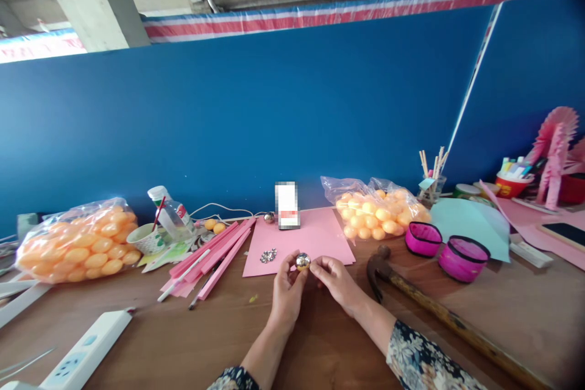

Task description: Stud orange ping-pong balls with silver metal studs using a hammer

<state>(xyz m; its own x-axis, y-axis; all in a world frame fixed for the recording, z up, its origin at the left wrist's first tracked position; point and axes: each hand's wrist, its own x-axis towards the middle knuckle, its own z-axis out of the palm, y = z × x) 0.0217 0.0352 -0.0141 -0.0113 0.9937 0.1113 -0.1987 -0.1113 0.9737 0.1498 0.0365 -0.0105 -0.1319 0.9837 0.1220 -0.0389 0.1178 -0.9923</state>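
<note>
With my left hand [287, 291] I pinch a shiny silver ball [302, 261] between thumb and fingers, in front of me at the near edge of the pink paper [317, 234]. My right hand [337, 283] is bent in from the right, its fingertips gathered at the ball's right side; I cannot tell whether they are pressed together or pinch something small.

On the left part of the paper lies a little heap of small silver pieces [269, 255], and another silver ball [269, 217] sits by the far left corner. To the left on the bench [210, 347] are loose pink strips [228, 247], and farther left a clear bag of orange balls [86, 250]. A second bag of orange balls [372, 216] is at the paper's far right. On my right, a hammer [441, 315] lies slantwise with its head toward the far side, just nearer than two magenta rings [464, 265]. A white power strip [86, 350] lies near left.
</note>
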